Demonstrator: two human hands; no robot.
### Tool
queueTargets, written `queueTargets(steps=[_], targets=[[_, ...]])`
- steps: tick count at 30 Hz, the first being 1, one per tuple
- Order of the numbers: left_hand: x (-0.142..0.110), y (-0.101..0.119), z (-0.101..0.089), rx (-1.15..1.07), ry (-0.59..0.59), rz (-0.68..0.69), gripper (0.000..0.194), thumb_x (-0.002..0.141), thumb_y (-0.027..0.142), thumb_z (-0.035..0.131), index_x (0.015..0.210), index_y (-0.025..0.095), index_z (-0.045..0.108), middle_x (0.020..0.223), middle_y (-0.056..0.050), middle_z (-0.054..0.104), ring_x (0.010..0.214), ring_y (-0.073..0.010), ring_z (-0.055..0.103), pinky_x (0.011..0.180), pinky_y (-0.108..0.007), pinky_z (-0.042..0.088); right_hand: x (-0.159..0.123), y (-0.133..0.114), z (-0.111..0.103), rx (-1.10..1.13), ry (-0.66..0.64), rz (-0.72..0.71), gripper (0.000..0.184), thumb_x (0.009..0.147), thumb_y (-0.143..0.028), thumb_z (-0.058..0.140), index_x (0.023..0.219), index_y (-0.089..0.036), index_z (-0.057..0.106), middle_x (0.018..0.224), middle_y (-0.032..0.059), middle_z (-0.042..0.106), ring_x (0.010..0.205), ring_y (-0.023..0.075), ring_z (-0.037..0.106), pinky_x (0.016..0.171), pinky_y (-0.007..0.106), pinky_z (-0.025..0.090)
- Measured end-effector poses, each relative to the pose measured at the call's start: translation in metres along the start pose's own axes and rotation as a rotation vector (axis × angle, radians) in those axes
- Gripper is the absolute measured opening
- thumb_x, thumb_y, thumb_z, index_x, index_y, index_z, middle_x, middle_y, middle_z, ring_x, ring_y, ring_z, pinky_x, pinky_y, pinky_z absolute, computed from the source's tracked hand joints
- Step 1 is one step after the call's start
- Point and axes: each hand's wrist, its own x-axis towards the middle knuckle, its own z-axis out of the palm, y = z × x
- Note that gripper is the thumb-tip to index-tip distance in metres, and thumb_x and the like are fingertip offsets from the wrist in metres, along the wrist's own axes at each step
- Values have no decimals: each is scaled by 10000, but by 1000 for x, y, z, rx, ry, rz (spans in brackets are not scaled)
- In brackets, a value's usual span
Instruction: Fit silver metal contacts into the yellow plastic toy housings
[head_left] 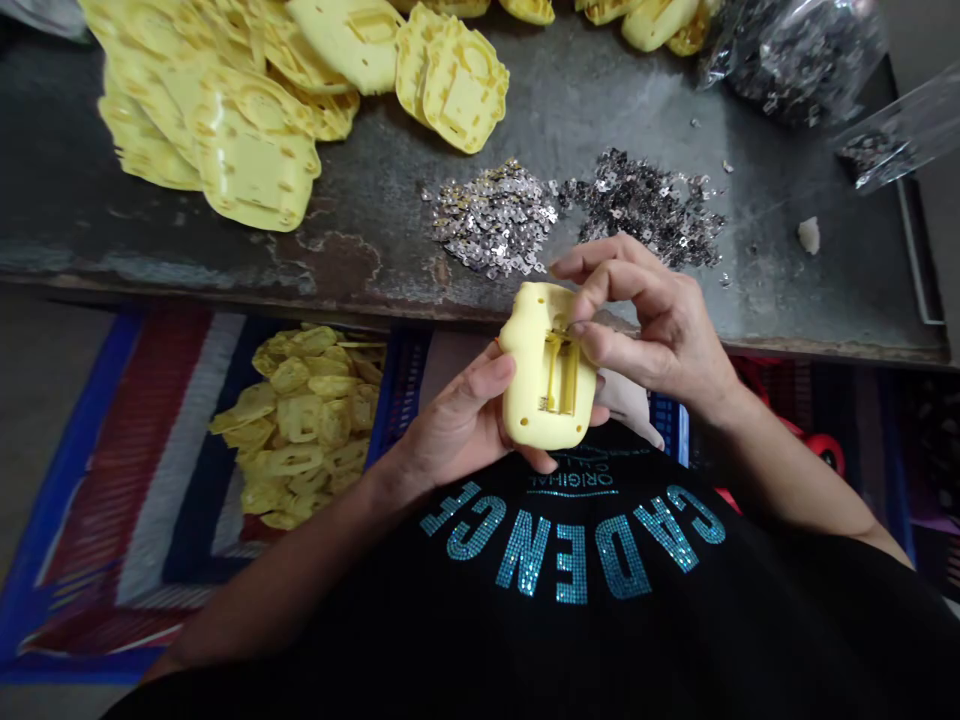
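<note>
My left hand (465, 415) is closed around a yellow plastic housing (529, 375), held up in front of my chest with its open battery compartment (561, 375) facing me. Thumb and index finger of my right hand (652, 315) are pinched together at the upper end of that compartment; whatever is between them is too small to make out. Just beyond the housing, two piles of small metal contacts lie on the dark bench: a shinier pile (495, 220) and a darker pile (649, 210).
Stacks of yellow plastic shells (255, 150) cover the bench's left side. Plastic bags of metal parts (806, 60) lie at the right. Below the bench edge (300, 295), a blue crate (97, 400) at the left holds more yellow pieces (307, 420).
</note>
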Motion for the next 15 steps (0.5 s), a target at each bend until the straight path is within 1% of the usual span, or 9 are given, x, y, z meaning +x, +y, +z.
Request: queueTargets(steps=[3, 7, 9, 13, 15], targets=[[-1, -3, 0, 12, -5, -12, 884, 991, 528, 854, 1710, 255, 420, 1280, -169, 846, 1131, -452, 851, 582, -350, 752, 2, -3, 1, -8, -10, -12, 103, 970, -308, 742, 912, -240, 691, 1261, 73, 787, 1217, 277, 720, 1117, 530, 566], [-2, -7, -3, 43, 2, -22, 754, 981, 565, 851, 1588, 256, 527, 1353, -183, 828, 1148, -465, 844, 574, -349, 747, 3, -4, -2, -45, -41, -14, 111, 963, -316, 743, 907, -244, 680, 1265, 67, 795, 1200, 282, 715, 1105, 526, 566], [-2, -8, -5, 51, 9, -15, 704, 988, 566, 841, 1552, 259, 555, 1371, -177, 821, 1163, -470, 839, 568, -344, 744, 4, -6, -6, -72, -71, -20, 121, 972, -327, 736, 906, -245, 675, 1253, 66, 797, 1189, 286, 711, 1102, 535, 564], [-2, -9, -5, 59, 4, -6, 693, 1015, 520, 821, 1594, 257, 545, 1355, -138, 827, 1210, -464, 823, 601, -332, 746, 9, -11, -12, -149, -146, -33, 139, 988, -349, 722, 911, -241, 680, 1210, 76, 795, 1170, 302, 702, 1110, 576, 551], [-2, -9, -5, 66, 6, -3, 684, 1019, 507, 822, 1595, 258, 550, 1359, -122, 827, 1203, -452, 827, 611, -324, 744, 11, -13, -12, -199, -160, -36, 151, 997, -364, 716, 920, -237, 689, 1209, 81, 795, 1162, 309, 699, 1104, 586, 548]])
